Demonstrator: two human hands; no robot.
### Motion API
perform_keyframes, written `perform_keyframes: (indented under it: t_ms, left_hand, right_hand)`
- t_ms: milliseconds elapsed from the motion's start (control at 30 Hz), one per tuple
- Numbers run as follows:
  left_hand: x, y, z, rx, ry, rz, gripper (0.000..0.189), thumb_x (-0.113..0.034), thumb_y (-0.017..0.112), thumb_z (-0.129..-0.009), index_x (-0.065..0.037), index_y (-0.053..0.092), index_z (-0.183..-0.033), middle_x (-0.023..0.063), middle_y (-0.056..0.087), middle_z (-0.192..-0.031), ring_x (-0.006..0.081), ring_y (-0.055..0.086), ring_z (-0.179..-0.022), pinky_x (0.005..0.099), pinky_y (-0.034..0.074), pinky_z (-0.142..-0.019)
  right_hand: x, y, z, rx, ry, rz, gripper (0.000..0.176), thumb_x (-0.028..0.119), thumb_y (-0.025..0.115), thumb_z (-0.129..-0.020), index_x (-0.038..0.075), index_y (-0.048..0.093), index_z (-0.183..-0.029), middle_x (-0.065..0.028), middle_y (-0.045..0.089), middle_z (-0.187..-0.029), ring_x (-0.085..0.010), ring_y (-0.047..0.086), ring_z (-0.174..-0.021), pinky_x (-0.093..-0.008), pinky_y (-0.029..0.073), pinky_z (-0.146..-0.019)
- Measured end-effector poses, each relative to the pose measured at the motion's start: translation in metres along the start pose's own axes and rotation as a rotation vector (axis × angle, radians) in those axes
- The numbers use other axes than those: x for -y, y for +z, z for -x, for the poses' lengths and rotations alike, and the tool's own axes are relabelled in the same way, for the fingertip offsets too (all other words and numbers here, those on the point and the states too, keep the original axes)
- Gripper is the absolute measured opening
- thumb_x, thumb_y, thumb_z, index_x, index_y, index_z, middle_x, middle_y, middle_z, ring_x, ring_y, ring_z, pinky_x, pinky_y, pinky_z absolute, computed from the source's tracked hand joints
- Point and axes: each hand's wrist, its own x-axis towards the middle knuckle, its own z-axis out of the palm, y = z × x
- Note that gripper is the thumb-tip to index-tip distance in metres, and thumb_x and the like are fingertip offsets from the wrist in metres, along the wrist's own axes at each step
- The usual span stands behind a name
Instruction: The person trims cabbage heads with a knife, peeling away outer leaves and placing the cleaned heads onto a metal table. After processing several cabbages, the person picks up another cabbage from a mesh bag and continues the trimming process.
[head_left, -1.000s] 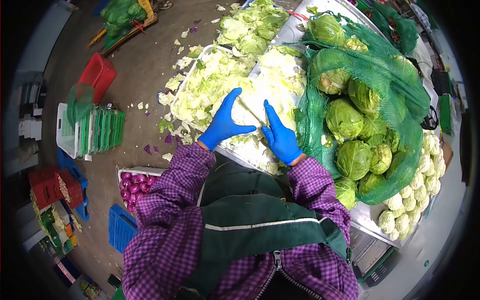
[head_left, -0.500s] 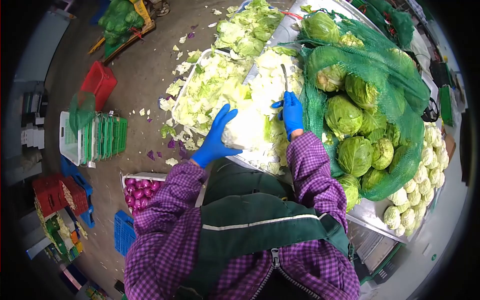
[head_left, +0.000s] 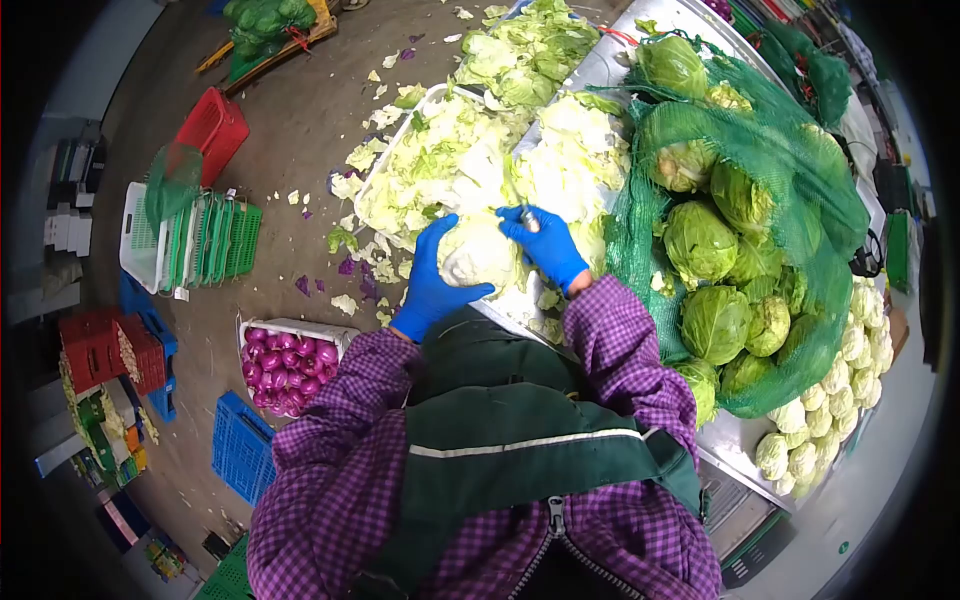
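The left hand [head_left: 437, 285] has its fingers spread wide around a pale cabbage head [head_left: 480, 254], thumb along the near side and the other fingers on the far left. That broad cupping grip probably steadies the round head and leaves its right side free for the right hand [head_left: 535, 238]. The right fingers are curled closely about a narrow tool [head_left: 529, 219], likely a knife, of which only a short light-coloured piece shows; I cannot tell where any blade points. The head lies between the 2 hands, against the left fingers and just beside the right fingertips, though whether those touch it is unclear.

Beyond it, loose leaves [head_left: 570, 150] lie on the tabletop [head_left: 738, 440] and fill a white crate [head_left: 401, 136] at its left edge, presumably set close so trimmings travel little. A green net bag [head_left: 622, 250] sits open to the right, its whole green cabbages [head_left: 697, 241] within easy reach; pale heads [head_left: 825, 415] are grouped farther right, apparently kept apart from them.
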Motion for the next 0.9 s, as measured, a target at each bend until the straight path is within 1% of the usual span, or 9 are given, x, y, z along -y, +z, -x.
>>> perform_keyframes:
  t_ms: [67, 300, 333, 500, 567, 633, 767, 833, 900]
  left_hand:
    - [0.007, -0.006, -0.001, 0.032, 0.034, 0.046, 0.103, -0.027, 0.09, -0.052, -0.004, 0.035, -0.136, 0.0155, 0.042, -0.133, 0.0295, 0.041, -0.125, 0.0409, 0.035, -0.105]
    - [0.029, -0.021, -0.009, -0.014, 0.016, 0.208, 0.099, -0.017, 0.087, -0.059, -0.004, 0.03, -0.14, 0.0107, 0.04, -0.137, 0.0226, 0.043, -0.123, 0.0361, 0.036, -0.104]
    - [0.027, -0.022, -0.012, 0.025, -0.089, 0.28, 0.096, -0.016, 0.085, -0.062, -0.005, 0.031, -0.14, 0.0108, 0.041, -0.136, 0.0224, 0.044, -0.122, 0.0357, 0.036, -0.104]
    - [-0.028, -0.046, -0.027, 0.284, -0.692, 0.438, 0.087, -0.013, 0.079, -0.071, -0.013, 0.031, -0.143, 0.0107, 0.041, -0.135, 0.0206, 0.049, -0.114, 0.0327, 0.05, -0.085]
    - [-0.045, -0.043, -0.026, 0.331, -0.63, 0.295, 0.088, -0.018, 0.08, -0.07, -0.017, 0.032, -0.144, 0.0106, 0.041, -0.133, 0.0181, 0.051, -0.107, 0.03, 0.052, -0.074]
    - [-0.052, -0.029, -0.029, 0.363, -0.108, -0.084, 0.091, -0.026, 0.084, -0.065, -0.017, 0.036, -0.142, 0.0108, 0.043, -0.13, 0.0186, 0.052, -0.103, 0.0304, 0.051, -0.074]
    - [-0.032, 0.006, -0.063, 0.191, 0.322, -0.494, 0.092, -0.031, 0.087, -0.057, -0.015, 0.044, -0.137, 0.0123, 0.037, -0.136, 0.0256, 0.049, -0.11, 0.0371, 0.042, -0.094]
    - [-0.028, 0.033, -0.071, 0.196, 0.373, -0.481, 0.099, -0.03, 0.088, -0.058, -0.01, 0.037, -0.14, 0.0147, 0.035, -0.137, 0.028, 0.047, -0.116, 0.0393, 0.036, -0.101]
    - [-0.017, 0.068, -0.073, 0.026, 0.113, -0.048, 0.115, -0.04, 0.088, -0.054, -0.004, 0.025, -0.143, 0.0204, 0.038, -0.133, 0.0336, 0.038, -0.125, 0.0442, 0.032, -0.105]
  right_hand:
    - [-0.005, -0.002, -0.005, -0.086, 0.105, -0.062, 0.017, 0.022, 0.068, -0.083, 0.006, 0.064, -0.082, -0.0012, 0.065, -0.075, -0.0064, 0.052, -0.06, -0.0228, 0.043, -0.052]
    - [0.03, -0.016, 0.021, -0.137, 0.153, -0.147, 0.022, 0.022, 0.067, -0.085, 0.005, 0.065, -0.098, -0.0028, 0.067, -0.09, -0.0065, 0.056, -0.067, -0.0217, 0.045, -0.056]
    - [0.022, -0.005, 0.022, -0.132, -0.049, -0.163, 0.031, 0.021, 0.07, -0.082, 0.004, 0.064, -0.107, -0.0024, 0.065, -0.092, -0.0055, 0.055, -0.071, -0.02, 0.045, -0.055]
    - [0.001, 0.004, 0.018, -0.201, 0.233, -0.232, 0.028, 0.025, 0.066, -0.085, 0.002, 0.064, -0.101, -0.0019, 0.061, -0.073, -0.0089, 0.053, -0.056, -0.0249, 0.044, -0.048]
    - [-0.034, -0.004, 0.006, -0.343, 0.152, -0.256, 0.024, 0.026, 0.063, -0.087, 0.002, 0.063, -0.09, -0.001, 0.055, -0.063, -0.0099, 0.047, -0.046, -0.0257, 0.042, -0.045]
    - [-0.023, -0.017, 0.012, -0.325, 0.278, -0.274, 0.026, 0.023, 0.063, -0.087, 0.001, 0.061, -0.101, -0.0024, 0.056, -0.068, -0.0092, 0.048, -0.05, -0.025, 0.041, -0.045]
    - [-0.005, -0.035, 0.035, -0.436, 0.153, -0.16, 0.031, 0.02, 0.062, -0.088, 0.003, 0.058, -0.113, -0.0056, 0.06, -0.079, -0.0122, 0.055, -0.061, -0.0272, 0.047, -0.054]
    - [-0.008, -0.04, 0.053, -0.473, -0.176, 0.164, 0.036, 0.019, 0.062, -0.087, 0.006, 0.056, -0.12, -0.01, 0.063, -0.091, -0.0181, 0.061, -0.073, -0.0307, 0.05, -0.067]
    - [-0.005, -0.048, 0.072, -0.471, -0.191, 0.301, 0.035, 0.021, 0.062, -0.087, 0.007, 0.056, -0.119, -0.0139, 0.065, -0.099, -0.0248, 0.064, -0.085, -0.0337, 0.05, -0.078]
